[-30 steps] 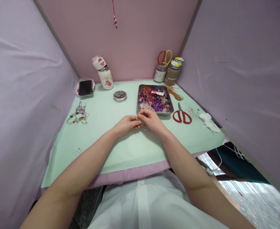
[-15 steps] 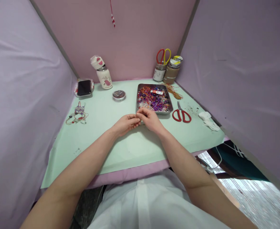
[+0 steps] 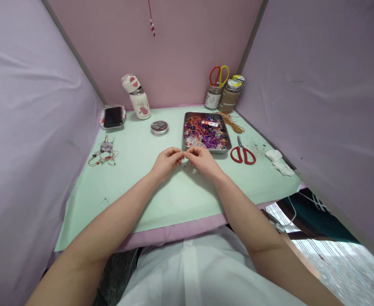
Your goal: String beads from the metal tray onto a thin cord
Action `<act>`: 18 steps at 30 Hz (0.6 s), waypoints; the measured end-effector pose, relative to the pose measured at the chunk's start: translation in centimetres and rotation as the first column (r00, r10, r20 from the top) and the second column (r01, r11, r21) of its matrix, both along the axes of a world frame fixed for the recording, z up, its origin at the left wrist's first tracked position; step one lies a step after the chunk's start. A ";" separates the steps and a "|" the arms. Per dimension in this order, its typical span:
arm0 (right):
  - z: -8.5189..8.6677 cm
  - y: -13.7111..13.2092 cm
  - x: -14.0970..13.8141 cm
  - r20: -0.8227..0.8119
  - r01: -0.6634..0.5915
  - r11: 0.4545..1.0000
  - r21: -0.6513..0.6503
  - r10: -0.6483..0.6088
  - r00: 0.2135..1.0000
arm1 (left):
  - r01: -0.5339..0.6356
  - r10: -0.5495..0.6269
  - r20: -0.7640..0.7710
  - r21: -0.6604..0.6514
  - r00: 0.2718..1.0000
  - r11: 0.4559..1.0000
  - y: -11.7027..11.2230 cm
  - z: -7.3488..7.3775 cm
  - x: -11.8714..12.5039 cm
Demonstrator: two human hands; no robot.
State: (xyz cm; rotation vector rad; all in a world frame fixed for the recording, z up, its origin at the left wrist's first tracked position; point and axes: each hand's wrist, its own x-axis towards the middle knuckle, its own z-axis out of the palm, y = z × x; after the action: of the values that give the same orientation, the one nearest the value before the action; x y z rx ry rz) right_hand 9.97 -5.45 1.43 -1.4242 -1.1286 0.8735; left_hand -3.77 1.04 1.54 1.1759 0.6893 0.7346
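My left hand (image 3: 167, 162) and my right hand (image 3: 202, 160) meet fingertip to fingertip over the pale green mat (image 3: 177, 199). Both are closed in a pinch. A small bit of something hangs below the fingertips, too tiny to make out. Just beyond my hands lies a metal tray (image 3: 229, 148) full of purple, red and clear beads (image 3: 209, 138), with a red-and-white tube (image 3: 210, 123) on top. To the right of the tray, red-handled scissors (image 3: 243, 154) rest with their blades pointing away from me.
Strung beads and cords (image 3: 105, 154) lie at the left. Behind are a phone (image 3: 113, 117), a white bottle (image 3: 140, 105), a round clear case (image 3: 159, 127), a jar with scissors (image 3: 212, 100), a brown jar (image 3: 229, 100) and thread (image 3: 233, 123). Crumpled white tissue (image 3: 279, 161) lies right.
My left hand has turned from palm-up with loosely curled fingers to a pinch against the right fingertips. My right hand has lowered slightly. Something tiny now shows beneath them.
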 end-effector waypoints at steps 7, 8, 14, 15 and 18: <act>-0.2 -0.1 0.3 -0.132 -0.078 0.997 0.007 0.078 0.988 | -0.006 0.006 0.001 -0.076 1.000 0.997 0.1 0.0 -0.3; -0.2 -0.1 0.3 -0.151 -0.085 0.996 0.001 0.084 0.985 | 0.000 0.001 0.009 -0.091 1.000 0.996 0.1 0.0 -0.3; 0.2 -0.2 0.3 -0.222 -0.097 0.995 -0.006 0.093 0.971 | 0.051 -0.028 0.093 -0.250 0.995 0.967 0.1 0.4 -0.1; 0.3 -0.2 0.2 -0.217 -0.092 0.996 -0.008 0.088 0.972 | 0.059 -0.031 0.106 -0.270 0.994 0.961 0.1 0.3 -0.1; 0.4 -0.2 0.2 -0.151 -0.056 0.998 -0.011 0.053 0.987 | 0.070 -0.039 0.125 -0.248 0.991 0.966 0.0 0.2 0.0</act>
State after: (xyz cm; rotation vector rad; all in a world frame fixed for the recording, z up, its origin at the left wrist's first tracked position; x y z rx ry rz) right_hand 10.19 -5.62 1.81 -1.3218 -1.0524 1.0134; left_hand -3.73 1.05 1.75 0.9076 0.6280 0.6443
